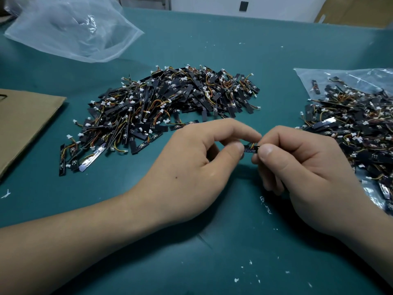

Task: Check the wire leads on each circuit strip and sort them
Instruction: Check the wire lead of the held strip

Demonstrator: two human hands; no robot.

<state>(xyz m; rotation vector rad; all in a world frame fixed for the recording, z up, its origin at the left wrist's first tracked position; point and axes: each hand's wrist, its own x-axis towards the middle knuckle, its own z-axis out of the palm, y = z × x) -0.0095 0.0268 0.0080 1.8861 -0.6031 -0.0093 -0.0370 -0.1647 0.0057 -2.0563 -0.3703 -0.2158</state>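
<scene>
A small black circuit strip (251,148) with coloured wire leads is held above the green mat between both hands. My left hand (197,165) pinches its left end with thumb and fingers. My right hand (302,165) pinches its right end, thumb on top; most of the strip is hidden by the fingers. A large loose pile of black strips with white connectors (170,103) lies beyond my left hand. A second pile (350,133) lies on a clear bag at the right.
An empty clear plastic bag (72,28) lies at the back left. A brown cardboard sheet (23,124) sits at the left edge. The green mat (234,241) carries small white flecks near the front.
</scene>
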